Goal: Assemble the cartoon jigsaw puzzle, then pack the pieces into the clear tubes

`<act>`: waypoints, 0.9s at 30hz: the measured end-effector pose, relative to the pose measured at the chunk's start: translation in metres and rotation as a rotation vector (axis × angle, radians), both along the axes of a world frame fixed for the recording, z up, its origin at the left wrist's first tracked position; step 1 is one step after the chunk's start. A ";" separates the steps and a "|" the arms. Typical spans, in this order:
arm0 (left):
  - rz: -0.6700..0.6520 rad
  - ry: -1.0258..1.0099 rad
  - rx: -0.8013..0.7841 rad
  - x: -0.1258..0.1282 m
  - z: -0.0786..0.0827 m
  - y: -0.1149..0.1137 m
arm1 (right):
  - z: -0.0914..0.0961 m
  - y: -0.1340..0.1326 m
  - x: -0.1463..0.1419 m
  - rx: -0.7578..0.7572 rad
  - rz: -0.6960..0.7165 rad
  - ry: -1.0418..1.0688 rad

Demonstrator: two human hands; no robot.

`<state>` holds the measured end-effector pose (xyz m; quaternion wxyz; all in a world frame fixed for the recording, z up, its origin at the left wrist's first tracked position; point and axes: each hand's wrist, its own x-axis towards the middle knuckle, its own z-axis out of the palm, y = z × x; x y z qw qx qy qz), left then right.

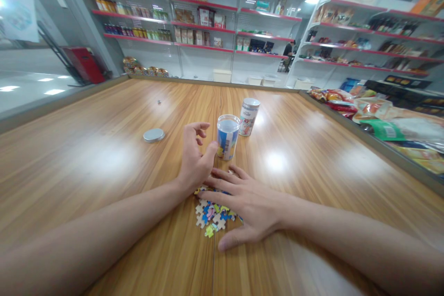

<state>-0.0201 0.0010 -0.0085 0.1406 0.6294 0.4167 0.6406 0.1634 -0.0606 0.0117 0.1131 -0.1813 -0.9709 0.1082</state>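
Note:
A pile of coloured puzzle pieces point(212, 216) lies on the wooden table point(104, 157) close in front of me. My right hand point(243, 203) lies flat over the pile, fingers stretched out to the left. My left hand point(194, 159) stands on its edge just left of an open clear canister point(228, 137) with a blue and white label; its fingers are curled loosely and apart, thumb near the canister's base, holding nothing I can see. A second canister point(249, 116), with its lid on, stands just behind to the right.
A round silver lid point(153, 135) lies on the table to the left. Snack packets point(381, 115) are heaped along the right side beyond the table's edge. Shop shelves point(208, 18) with goods line the back, and a person sits far behind.

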 end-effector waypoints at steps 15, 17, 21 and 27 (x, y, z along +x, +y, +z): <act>-0.446 0.066 -0.396 0.006 0.000 0.012 | -0.008 0.005 -0.002 0.041 -0.075 0.083; -0.449 0.074 -0.392 0.006 -0.002 0.013 | -0.009 0.005 -0.002 0.050 -0.074 0.077; -0.409 0.109 -0.379 0.005 -0.004 0.014 | -0.011 0.008 -0.003 0.052 -0.039 0.118; -0.355 0.152 -0.345 0.004 -0.002 0.011 | -0.012 0.009 -0.004 0.152 -0.003 0.143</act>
